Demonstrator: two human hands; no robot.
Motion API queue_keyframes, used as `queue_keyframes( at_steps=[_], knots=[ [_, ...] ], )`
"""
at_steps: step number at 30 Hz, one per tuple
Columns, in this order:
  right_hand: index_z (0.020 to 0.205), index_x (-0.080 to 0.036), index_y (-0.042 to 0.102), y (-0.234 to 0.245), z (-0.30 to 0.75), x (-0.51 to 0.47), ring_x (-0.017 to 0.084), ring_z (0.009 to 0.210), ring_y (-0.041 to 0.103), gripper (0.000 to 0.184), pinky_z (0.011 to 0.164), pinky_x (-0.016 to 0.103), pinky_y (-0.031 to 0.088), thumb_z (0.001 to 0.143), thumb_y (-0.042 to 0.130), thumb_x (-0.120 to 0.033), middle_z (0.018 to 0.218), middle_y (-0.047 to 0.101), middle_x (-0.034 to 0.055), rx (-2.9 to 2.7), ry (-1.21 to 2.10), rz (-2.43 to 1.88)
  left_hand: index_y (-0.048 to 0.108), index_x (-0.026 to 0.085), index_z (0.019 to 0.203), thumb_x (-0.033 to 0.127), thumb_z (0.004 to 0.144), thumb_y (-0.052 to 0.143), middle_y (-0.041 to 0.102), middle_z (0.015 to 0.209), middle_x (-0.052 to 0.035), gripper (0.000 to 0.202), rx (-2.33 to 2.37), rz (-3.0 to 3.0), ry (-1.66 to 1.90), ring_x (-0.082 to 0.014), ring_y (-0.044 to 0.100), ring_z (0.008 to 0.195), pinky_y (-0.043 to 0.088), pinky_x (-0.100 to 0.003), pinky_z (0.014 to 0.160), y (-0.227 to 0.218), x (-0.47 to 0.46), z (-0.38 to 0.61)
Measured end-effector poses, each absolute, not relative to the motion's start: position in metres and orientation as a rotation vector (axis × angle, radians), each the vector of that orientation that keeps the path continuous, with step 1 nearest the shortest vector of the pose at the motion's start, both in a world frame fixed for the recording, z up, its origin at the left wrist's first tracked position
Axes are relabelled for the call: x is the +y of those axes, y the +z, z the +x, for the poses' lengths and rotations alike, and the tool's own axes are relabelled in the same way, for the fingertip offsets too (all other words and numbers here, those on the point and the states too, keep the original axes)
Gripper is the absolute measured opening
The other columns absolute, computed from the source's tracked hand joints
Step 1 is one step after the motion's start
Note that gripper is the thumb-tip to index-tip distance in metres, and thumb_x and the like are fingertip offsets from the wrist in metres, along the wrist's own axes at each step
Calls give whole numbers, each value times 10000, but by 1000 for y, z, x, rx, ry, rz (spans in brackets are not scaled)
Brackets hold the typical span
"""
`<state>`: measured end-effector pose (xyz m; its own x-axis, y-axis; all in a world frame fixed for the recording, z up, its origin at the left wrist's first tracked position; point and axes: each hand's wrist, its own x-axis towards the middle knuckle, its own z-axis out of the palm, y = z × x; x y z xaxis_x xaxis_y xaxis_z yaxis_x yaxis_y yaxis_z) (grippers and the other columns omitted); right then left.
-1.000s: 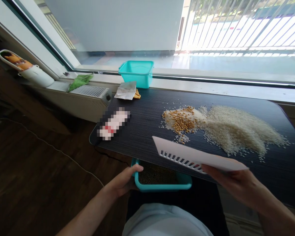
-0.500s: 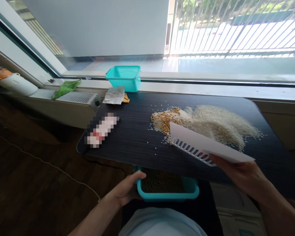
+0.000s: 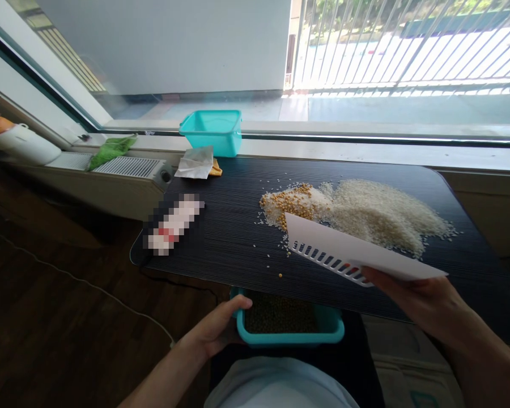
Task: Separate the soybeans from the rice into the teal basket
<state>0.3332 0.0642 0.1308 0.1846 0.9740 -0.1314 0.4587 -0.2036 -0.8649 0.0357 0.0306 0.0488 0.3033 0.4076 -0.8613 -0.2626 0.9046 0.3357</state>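
The flat, slotted white plastic scraper (image 3: 357,252) has swung up from the near edge of the table, and its leading corner now sits against the mound of round yellow soybeans (image 3: 293,201). In the last half second it has nudged a touch further left. One loose soybean (image 3: 280,276) and a few white grains now lie on the bare wood between the mound and the near edge, so the sweep has started pulling material toward the person.

The right hand (image 3: 420,303) is closed on the scraper's right end, fingers underneath and the blade tilted, slotted edge down. The left hand (image 3: 219,326) has not moved. Its thumb hooks over the rim and the rest of the hand wraps the left end of a rectangular teal plastic tub (image 3: 289,340), held just below the table's near edge. The tub holds a dull, pebbly layer of beans (image 3: 280,314).

The soybeans are smooth and bead-like, touching and partly mixed into the wide, low heap of white rice (image 3: 374,212) to their right, which is fine and loose with ragged edges. The black table (image 3: 229,226) has a fine ribbed grain and rounded corners. At the far side a second teal tub (image 3: 212,133) stands on the sill, with a crumpled white paper bag (image 3: 195,163) just in front of it.
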Motion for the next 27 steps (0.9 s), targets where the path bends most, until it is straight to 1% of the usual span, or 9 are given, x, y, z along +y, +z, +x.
queue_keyframes(
  at_steps=[4,9,13,15,18,22,24,27],
  knots=[
    [827,-197,766,132,327,62,282,798,690,282,754,357,566,657,686,-407,806,749,33,-1383,960,-1744,646,129,866,341,589,692,704,814,-53,352,1187,129,448,-208,634,767,483,-300,696,49,31,35],
    [859,-225,756,129,324,58,271,815,689,298,781,358,565,681,675,-450,818,749,16,-1425,1044,-1670,649,119,869,341,594,687,702,804,-54,355,1169,123,449,-182,621,728,479,-292,691,46,30,33],
    [821,-251,747,123,332,50,254,761,694,262,705,329,583,671,690,-459,779,748,0,-1447,1024,-1682,643,130,877,349,607,676,703,820,-53,349,1163,139,455,-191,626,747,480,-305,705,45,30,34],
    [841,-257,742,120,335,50,255,771,695,260,715,337,583,669,698,-447,805,749,-4,-1418,989,-1698,640,131,877,352,603,678,701,818,-53,354,1166,146,451,-195,626,745,479,-308,695,46,30,34],
    [869,-269,736,118,336,54,268,817,692,268,776,376,571,677,693,-451,852,747,-8,-1394,948,-1696,637,126,875,359,585,693,696,798,-53,376,1180,145,448,-199,623,725,475,-302,663,46,30,33],
    [826,-262,745,119,338,53,262,767,695,255,717,350,583,664,702,-454,785,747,-7,-1504,1032,-1670,636,122,896,348,592,689,695,818,-57,383,1171,140,452,-199,630,742,486,-312,691,46,30,32],
    [825,-261,747,119,341,51,256,741,694,256,687,337,585,667,700,-458,770,746,-6,-1516,1023,-1673,637,122,912,343,605,684,697,842,-61,381,1168,141,456,-205,636,768,492,-318,708,45,30,32],
    [899,-260,742,117,340,51,262,786,691,289,727,350,580,685,692,-448,829,749,5,-1542,1036,-1638,642,123,935,342,619,677,700,874,-71,386,1162,143,454,-218,642,789,498,-323,699,44,29,30]
  ],
)
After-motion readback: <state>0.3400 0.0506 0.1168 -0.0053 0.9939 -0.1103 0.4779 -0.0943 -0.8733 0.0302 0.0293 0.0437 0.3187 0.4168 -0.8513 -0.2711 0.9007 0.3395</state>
